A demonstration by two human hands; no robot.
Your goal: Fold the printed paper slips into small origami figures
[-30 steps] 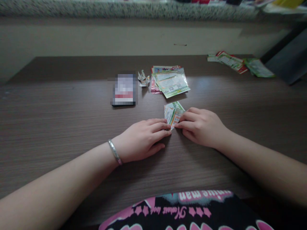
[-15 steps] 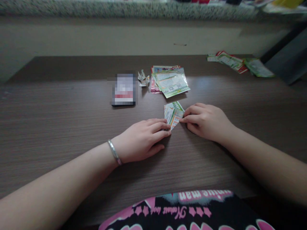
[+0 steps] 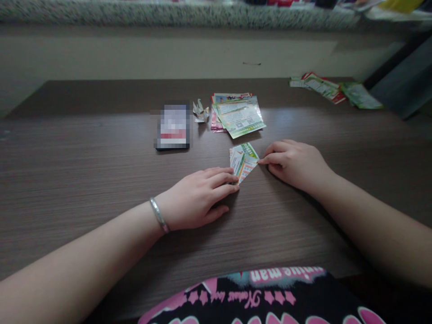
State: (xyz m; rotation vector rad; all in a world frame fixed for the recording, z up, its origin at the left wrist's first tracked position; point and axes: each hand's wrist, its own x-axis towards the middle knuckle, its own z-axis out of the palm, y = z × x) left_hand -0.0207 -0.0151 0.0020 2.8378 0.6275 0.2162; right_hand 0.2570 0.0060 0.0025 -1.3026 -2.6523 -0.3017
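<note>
A small printed paper, folded into a kite shape with green, white and orange print, lies on the wooden table. My left hand, a silver bangle on its wrist, lies palm down with its fingers stretched and their tips resting on the paper's lower left edge. Those fingers cover part of that edge. My right hand is to the right, its index fingertip at the paper's right corner. Its other fingers are bent but apart from the paper, and nothing shows within its grasp.
Beyond the folded paper lies a stack of printed leaflets. A folded paper crane stands to its left, beside a phone-like device with a blurred screen. More leaflets lie at the table's back right, below a speckled stone ledge.
My right hand has shifted slightly up and away along the paper's right edge to its corner. My left hand stays on the paper. The view has moved slightly.
</note>
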